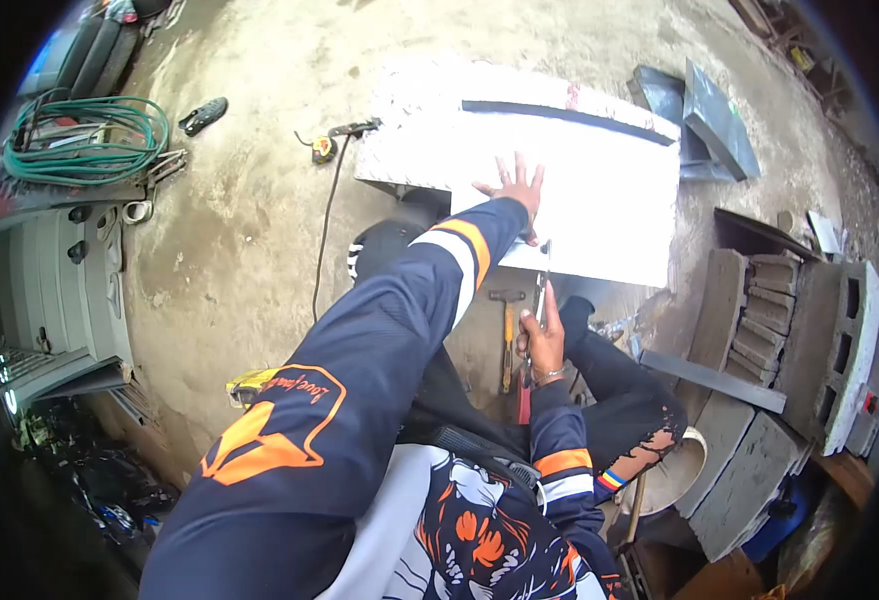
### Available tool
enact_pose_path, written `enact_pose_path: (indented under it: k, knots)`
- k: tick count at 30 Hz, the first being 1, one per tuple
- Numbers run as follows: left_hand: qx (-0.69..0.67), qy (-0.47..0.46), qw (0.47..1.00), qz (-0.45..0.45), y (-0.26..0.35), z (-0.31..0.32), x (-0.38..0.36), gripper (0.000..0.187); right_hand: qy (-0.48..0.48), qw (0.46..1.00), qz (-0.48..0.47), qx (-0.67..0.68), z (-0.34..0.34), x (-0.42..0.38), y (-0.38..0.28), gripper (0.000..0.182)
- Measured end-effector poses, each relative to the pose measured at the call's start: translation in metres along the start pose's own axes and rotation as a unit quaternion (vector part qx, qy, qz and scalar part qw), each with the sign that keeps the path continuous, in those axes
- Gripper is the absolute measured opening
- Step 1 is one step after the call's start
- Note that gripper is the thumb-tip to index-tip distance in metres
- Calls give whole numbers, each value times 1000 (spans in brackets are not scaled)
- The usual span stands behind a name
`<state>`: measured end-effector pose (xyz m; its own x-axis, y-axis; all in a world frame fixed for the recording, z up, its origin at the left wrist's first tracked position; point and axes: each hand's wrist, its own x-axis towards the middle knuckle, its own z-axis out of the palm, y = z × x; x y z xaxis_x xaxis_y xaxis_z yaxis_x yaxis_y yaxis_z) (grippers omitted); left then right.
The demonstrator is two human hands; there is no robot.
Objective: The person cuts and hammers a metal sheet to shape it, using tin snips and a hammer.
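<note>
My left hand point(515, 190) lies flat, fingers spread, on a bright white sheet point(609, 210). Just below it, near the sheet's front edge, my right hand point(545, 342) is closed around a slim metal tool that looks like tin snips point(542, 285). Its silver jaws point up at the sheet edge, close to my left thumb. Below my right hand a red handle point(524, 402) shows. Glare hides whether the jaws touch or bite the sheet. A hammer point(507, 340) with a yellow handle lies on the floor between my legs.
A tape measure point(323, 150) and dark cord point(331, 230) lie left of the sheet. Folded grey metal pieces point(714, 120) stand at upper right. Concrete blocks point(719, 310) are stacked right, near a round container point(679, 470). A green hose point(89, 140) lies coiled at left.
</note>
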<state>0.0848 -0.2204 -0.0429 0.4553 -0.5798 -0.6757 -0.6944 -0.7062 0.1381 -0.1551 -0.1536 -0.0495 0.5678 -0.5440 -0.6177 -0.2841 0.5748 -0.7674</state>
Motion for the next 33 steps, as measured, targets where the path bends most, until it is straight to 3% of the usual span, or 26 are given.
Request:
enact_pose_path:
  k: [2,6,8,10,11,13,14,19,31,33]
  knots:
    - [31,21,998,54,-12,13,-7,130,4,999,-10,-50,-3,3,5,74]
    - [-5,37,996,78,-22,35,-11,109,-1,997,-20,-69,-3,9,15,77]
    - [-64,-21,985,156,-35,43,-20,82,-9,999,23,-39,1,11,15,79]
    - [98,75,975,183,-33,47,-69,54,1,999,26,-32,9,9,12,80]
    - [96,79,975,187,-32,64,-70,54,1,999,35,-25,12,8,11,81]
    - [145,291,926,189,-37,102,-55,32,-12,999,21,-30,12,8,11,82]
    - [123,297,927,194,-36,103,-56,23,-9,998,15,-56,9,9,13,82]
    - [103,301,923,217,-39,106,-51,23,5,989,-52,-140,-17,6,26,81]
    - [71,257,940,211,-45,89,-52,24,-1,997,20,-77,-22,17,-2,77]
    - [69,234,950,193,-43,83,-53,34,-5,997,27,-68,-23,18,-1,75]
